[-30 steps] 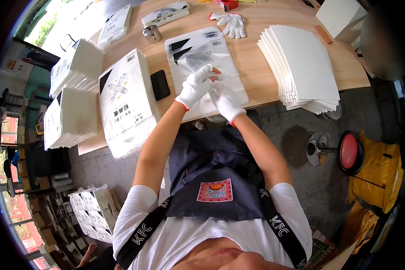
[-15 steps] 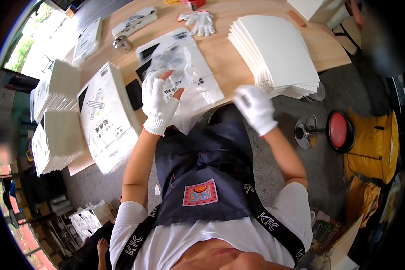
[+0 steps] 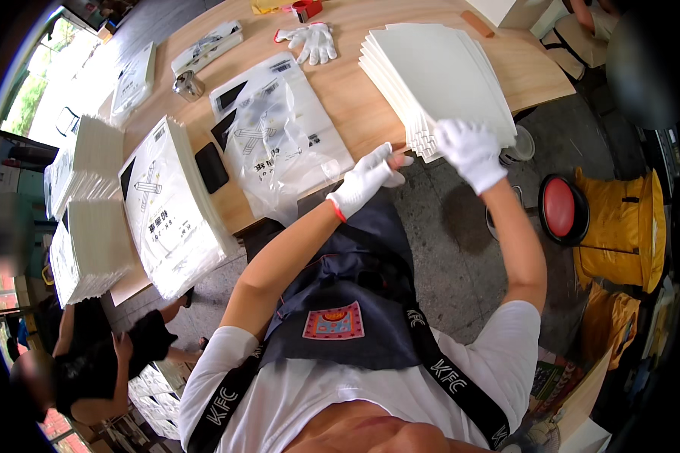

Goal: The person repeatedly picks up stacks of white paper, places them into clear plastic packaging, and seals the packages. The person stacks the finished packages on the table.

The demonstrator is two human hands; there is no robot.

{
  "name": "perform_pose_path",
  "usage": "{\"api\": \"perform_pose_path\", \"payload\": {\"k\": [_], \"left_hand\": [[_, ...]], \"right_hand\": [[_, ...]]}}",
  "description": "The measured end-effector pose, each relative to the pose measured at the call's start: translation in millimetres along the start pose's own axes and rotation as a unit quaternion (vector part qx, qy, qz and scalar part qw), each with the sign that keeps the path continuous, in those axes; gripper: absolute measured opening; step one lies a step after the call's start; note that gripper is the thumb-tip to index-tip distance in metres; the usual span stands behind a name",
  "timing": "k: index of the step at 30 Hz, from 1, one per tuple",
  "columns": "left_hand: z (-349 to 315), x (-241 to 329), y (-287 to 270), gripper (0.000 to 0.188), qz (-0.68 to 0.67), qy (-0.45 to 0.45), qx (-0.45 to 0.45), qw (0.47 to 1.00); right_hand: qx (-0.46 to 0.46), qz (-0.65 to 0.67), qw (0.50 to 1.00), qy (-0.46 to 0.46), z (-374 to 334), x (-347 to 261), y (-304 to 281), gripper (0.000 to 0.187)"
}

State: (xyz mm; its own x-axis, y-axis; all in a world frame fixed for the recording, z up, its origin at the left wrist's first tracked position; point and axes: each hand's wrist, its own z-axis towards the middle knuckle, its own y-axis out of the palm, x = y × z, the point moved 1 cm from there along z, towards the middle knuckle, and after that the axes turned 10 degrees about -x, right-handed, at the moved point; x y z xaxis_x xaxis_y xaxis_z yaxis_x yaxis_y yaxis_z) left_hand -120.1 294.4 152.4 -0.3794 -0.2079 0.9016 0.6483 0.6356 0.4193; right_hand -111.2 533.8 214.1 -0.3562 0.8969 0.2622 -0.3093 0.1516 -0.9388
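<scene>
My left hand [image 3: 367, 181], in a white knit glove that leaves some fingertips bare, reaches right to the near left corner of a fanned stack of white paper [image 3: 446, 72]. Its fingers are apart with nothing seen in them. My gloved right hand [image 3: 472, 155] is closed at the stack's near edge, fingers curled over the paper; how many sheets it grips is hidden. Left of the stack lies a clear printed plastic bag [image 3: 268, 162] on the wooden table [image 3: 340, 98], its near end hanging over the edge.
Packed paper pads [image 3: 166, 211] and two tall piles [image 3: 91, 234] stand at the left, beside a black phone [image 3: 211, 167]. Farther back are a metal tin [image 3: 188, 86], a spare glove [image 3: 311, 43] and a red tape dispenser [image 3: 307, 10]. A red-topped stool [image 3: 560, 207] stands right; a person [image 3: 91, 370] is lower left.
My left hand has left the plastic bag and moved right to the paper stack. My right hand has moved right and up onto the stack's near edge. A person has come into view lower left.
</scene>
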Motion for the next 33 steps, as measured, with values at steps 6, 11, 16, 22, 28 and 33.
{"api": "perform_pose_path", "payload": {"k": [6, 11, 16, 22, 28, 33], "left_hand": [[-7, -9, -20, 0.037, -0.007, -0.066, 0.158, 0.985], [-43, 12, -56, 0.053, 0.311, -0.138, 0.067, 0.938], [-75, 5, 47, 0.082, 0.557, 0.023, 0.088, 0.826], [-149, 8, 6, 0.082, 0.622, 0.217, 0.209, 0.723], [-160, 36, -78, 0.048, 0.632, 0.085, 0.398, 0.659], [-158, 65, -69, 0.039, 0.444, -0.006, 0.286, 0.849]], "right_hand": [[-0.028, 0.359, 0.932, 0.034, -31, -98, -57, 0.035], [0.045, 0.889, 0.33, 0.313, -88, -26, 82, 0.032], [0.038, 0.735, 0.638, 0.227, -34, -135, 3, 0.051], [0.0, 0.604, 0.78, 0.161, -55, -134, -5, 0.023], [-0.072, 0.22, 0.969, -0.091, -89, -132, -3, 0.019], [-0.186, 0.208, 0.957, -0.084, -55, -163, 27, 0.022]]}}
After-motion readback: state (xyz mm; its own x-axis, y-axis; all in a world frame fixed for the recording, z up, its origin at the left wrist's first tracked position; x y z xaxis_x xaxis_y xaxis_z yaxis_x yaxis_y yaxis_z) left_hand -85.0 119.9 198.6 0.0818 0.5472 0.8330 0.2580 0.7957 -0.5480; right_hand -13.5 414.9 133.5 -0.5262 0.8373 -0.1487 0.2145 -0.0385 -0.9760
